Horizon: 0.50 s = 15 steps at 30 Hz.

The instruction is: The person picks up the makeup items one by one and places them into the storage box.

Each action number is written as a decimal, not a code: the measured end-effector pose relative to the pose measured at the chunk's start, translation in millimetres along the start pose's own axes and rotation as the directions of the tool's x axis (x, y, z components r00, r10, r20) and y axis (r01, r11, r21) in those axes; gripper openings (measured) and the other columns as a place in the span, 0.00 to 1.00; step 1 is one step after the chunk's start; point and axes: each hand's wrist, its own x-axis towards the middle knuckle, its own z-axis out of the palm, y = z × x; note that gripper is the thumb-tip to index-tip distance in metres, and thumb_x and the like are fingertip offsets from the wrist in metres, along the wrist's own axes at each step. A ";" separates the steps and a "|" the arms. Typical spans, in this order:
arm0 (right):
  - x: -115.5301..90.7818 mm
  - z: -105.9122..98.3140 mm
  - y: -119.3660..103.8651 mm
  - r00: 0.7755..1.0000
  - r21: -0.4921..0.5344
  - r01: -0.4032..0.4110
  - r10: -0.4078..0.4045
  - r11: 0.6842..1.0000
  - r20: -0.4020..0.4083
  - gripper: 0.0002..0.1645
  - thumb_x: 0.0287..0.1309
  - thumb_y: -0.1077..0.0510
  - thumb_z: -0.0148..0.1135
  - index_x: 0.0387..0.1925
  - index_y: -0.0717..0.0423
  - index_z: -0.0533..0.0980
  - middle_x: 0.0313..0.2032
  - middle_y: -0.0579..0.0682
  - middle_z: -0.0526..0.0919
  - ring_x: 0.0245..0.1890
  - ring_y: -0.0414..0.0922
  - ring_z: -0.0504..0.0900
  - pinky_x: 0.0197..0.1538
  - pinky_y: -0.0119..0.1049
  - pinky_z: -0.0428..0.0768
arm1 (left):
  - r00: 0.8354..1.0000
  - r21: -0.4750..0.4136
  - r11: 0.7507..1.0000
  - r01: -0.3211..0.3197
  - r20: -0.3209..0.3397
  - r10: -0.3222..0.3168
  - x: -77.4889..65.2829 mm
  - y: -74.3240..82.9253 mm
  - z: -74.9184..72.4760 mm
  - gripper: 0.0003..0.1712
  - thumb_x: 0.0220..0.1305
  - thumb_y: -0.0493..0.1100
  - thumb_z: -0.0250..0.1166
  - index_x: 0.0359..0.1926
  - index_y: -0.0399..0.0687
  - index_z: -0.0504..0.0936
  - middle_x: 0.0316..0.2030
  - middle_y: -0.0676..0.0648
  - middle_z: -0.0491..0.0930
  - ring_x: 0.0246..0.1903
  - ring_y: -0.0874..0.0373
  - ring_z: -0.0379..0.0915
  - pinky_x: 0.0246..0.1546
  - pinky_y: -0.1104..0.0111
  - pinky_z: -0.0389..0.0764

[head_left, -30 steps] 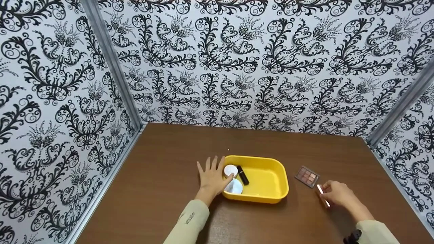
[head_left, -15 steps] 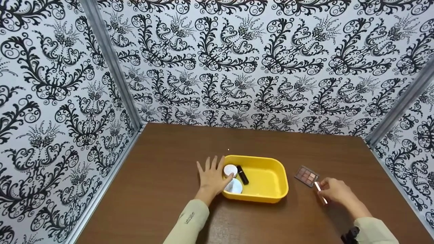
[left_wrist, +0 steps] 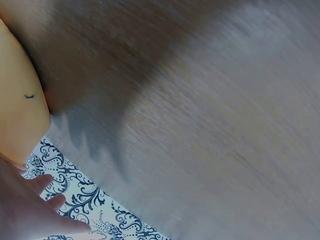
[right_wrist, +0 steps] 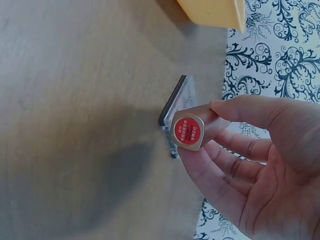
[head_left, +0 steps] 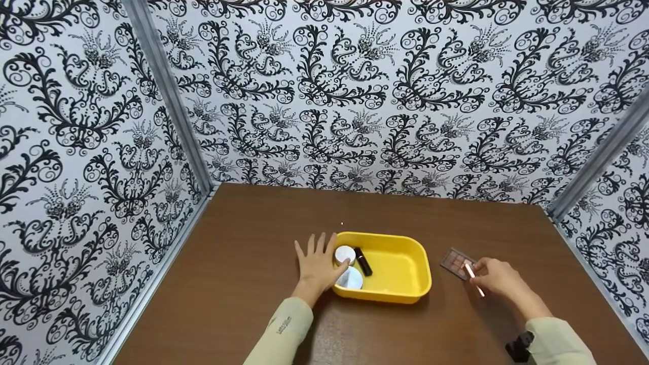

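My right hand pinches a pink-gold lipstick tube between thumb and fingers, over the near-right corner of an eyeshadow palette. In the right wrist view, the lipstick's end with a round red label faces the camera, and the palette lies behind it, partly covered. My left hand, fingers spread, rests at the left rim of a yellow bin. Inside the bin lie a white-lidded jar, a larger white round container partly behind my thumb, and a black tube.
The brown table ends at patterned walls at the back and sides, with metal posts at the corners. The palette lies just right of the bin.
My right hand has moved left and slightly away from me with the lipstick, which now overlaps the palette. The left hand and the bin have stayed where they were.
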 end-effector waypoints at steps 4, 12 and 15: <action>2.1 -2.8 -5.0 1.000 -0.004 0.012 -0.012 1.000 -0.009 0.19 0.53 0.56 0.69 0.41 0.66 0.78 0.37 0.64 0.85 0.37 0.57 0.83 0.39 0.54 0.79 | 1.000 0.003 1.000 -0.001 0.003 0.001 -0.1 0.4 0.2 0.46 0.64 0.76 0.45 0.77 0.62 0.57 0.75 0.46 0.62 0.75 0.41 0.54 0.70 0.31 0.47; 8.0 -8.8 -18.5 0.999 -0.003 0.036 -0.036 0.999 -0.010 0.20 0.52 0.57 0.68 0.42 0.67 0.78 0.35 0.62 0.85 0.35 0.55 0.82 0.39 0.53 0.79 | 1.000 0.001 1.000 -0.002 0.004 0.002 0.1 -0.3 0.3 0.47 0.64 0.77 0.45 0.77 0.62 0.56 0.75 0.45 0.62 0.75 0.41 0.54 0.70 0.31 0.47; 10.6 -10.2 -24.7 0.999 0.005 0.040 -0.040 0.999 -0.010 0.19 0.51 0.57 0.68 0.42 0.67 0.78 0.35 0.62 0.84 0.34 0.53 0.81 0.38 0.51 0.79 | 1.000 0.000 1.000 0.000 0.005 0.000 1.4 -1.4 2.6 0.47 0.64 0.77 0.45 0.77 0.62 0.56 0.75 0.46 0.61 0.75 0.41 0.54 0.70 0.31 0.47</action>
